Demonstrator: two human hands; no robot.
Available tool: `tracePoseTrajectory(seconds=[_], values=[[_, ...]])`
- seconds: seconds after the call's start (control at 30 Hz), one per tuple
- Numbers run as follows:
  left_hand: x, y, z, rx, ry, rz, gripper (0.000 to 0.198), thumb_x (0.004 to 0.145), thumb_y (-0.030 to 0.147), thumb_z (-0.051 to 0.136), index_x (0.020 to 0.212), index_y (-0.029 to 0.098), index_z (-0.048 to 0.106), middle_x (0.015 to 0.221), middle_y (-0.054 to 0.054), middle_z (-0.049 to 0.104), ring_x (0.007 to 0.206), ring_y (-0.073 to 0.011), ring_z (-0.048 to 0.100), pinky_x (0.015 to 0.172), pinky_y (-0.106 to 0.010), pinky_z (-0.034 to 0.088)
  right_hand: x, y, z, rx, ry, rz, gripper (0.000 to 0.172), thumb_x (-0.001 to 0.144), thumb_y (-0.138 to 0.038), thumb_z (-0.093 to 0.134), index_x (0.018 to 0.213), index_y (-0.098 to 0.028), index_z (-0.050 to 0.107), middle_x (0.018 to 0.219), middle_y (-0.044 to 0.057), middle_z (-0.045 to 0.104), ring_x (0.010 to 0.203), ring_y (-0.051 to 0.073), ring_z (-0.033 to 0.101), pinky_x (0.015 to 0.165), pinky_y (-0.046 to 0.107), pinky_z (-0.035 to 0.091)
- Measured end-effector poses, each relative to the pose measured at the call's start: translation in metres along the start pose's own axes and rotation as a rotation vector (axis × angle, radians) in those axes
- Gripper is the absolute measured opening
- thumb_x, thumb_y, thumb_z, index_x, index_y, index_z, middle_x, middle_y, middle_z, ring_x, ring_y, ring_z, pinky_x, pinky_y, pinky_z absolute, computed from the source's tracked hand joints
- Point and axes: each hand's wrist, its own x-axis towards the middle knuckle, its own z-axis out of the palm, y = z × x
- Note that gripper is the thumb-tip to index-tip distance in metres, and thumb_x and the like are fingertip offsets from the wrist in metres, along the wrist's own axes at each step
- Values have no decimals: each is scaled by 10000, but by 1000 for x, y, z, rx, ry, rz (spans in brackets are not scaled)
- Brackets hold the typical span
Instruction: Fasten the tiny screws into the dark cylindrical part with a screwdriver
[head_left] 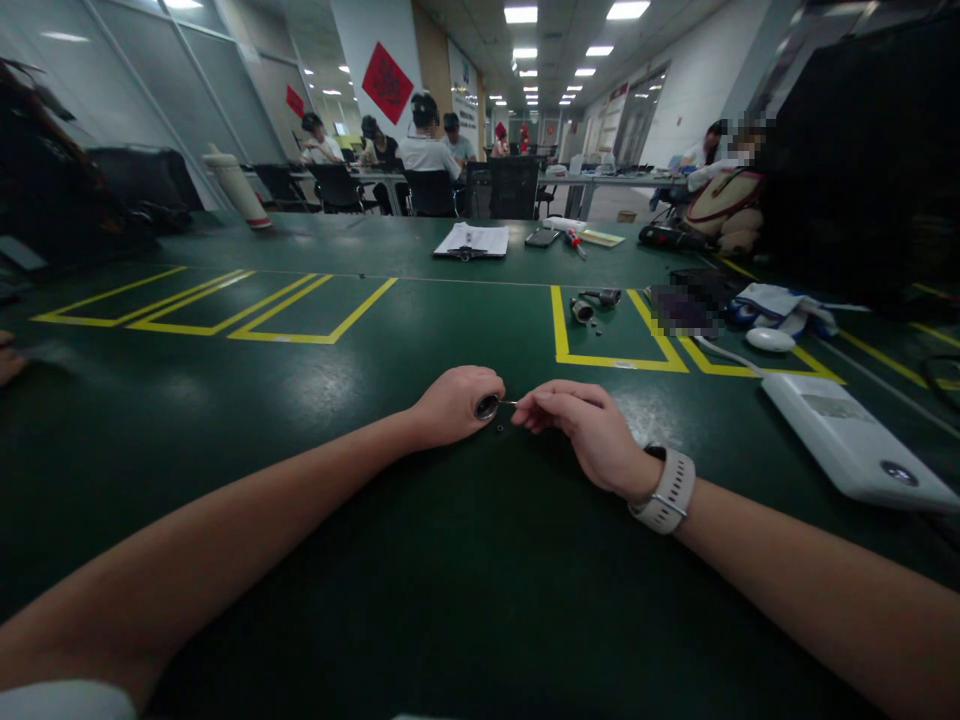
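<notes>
My left hand [456, 406] is closed around a dark, round metal part [487, 408] whose ring-shaped open end faces right. From the right, my right hand [577, 420] pinches a thin metal tool [509, 403], perhaps a hex key; its tip reaches the rim of the part. Fingers cover most of the tool, so its exact kind is hidden. A tiny dark nut-like piece [499, 428] lies on the green table just below the gap between both hands. A pale watch strap circles my right wrist.
Yellow tape marks rectangles on the table [300, 500]. One holds metal fittings [581, 311] and small bits. Beyond are a clipboard [471, 241], a phone [542, 237] and a red screwdriver [575, 243]. A white power bank [855, 435] lies right; a bottle [236, 188] stands far left. People sit behind.
</notes>
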Motion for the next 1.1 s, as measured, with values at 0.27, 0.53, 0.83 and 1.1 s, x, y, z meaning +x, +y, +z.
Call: tracePoseTrajectory(seconds=[0.27,0.53,0.83,1.1], values=[[0,-1,0,-24,-9,-28,74,739,129,512,671,159,518,645,6,530,611,-121,494,582,-231,383,-1,5,-1,64,16,0,195,812,-247,528,746,-177,698,737,30,683,709,148,589,679,296,442],[0,0,-1,-8,-19,-44,66,723,120,531,669,155,519,653,4,535,617,-125,497,581,-234,382,1,4,-3,110,37,22,221,791,-231,511,687,-165,693,684,37,678,663,150,582,651,297,434],[0,1,-1,-11,-30,-67,67,690,102,533,672,164,514,665,6,539,630,-133,504,599,-244,389,3,4,-2,136,90,19,231,713,-205,495,539,-171,644,521,21,608,532,140,525,555,287,380],[0,1,-3,-16,-34,-61,55,702,104,538,677,151,523,672,-3,543,618,-127,500,587,-239,386,3,9,-3,109,137,-44,241,735,-209,480,533,-187,609,497,-2,562,510,136,505,532,285,370]])
